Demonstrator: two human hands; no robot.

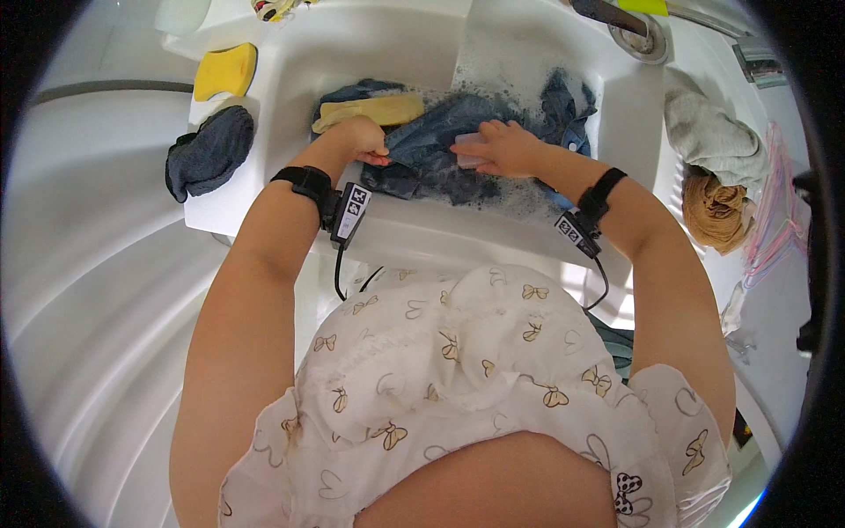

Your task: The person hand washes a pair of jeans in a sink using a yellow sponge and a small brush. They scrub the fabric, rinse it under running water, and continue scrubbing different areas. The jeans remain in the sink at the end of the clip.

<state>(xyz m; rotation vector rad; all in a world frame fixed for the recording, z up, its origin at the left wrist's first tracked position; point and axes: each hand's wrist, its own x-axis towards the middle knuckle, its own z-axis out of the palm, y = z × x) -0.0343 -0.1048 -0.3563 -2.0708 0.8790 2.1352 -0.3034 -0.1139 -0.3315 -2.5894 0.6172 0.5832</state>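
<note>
Dark blue denim cloth [442, 129] lies wet in foamy water inside a white sink [297, 39]. My left hand [363, 140] pinches the denim near its middle, fingertips bent under. Just behind that hand a pale yellow item [389, 109], perhaps a soap bar or folded cloth, rests on the fabric. A translucent whitish block [467, 150], perhaps soap or a brush, is held in my right hand [508, 148] against the denim. Another bunched part of denim with a light button [572, 146] is to the right.
On the sink's left ledge are a yellow sponge [224, 71] and a dark grey cloth [211, 152]. To the right lie a light grey cloth [713, 135], a brown cloth [716, 211] and pink hangers [776, 218]. A faucet [610, 16] juts in at the upper right.
</note>
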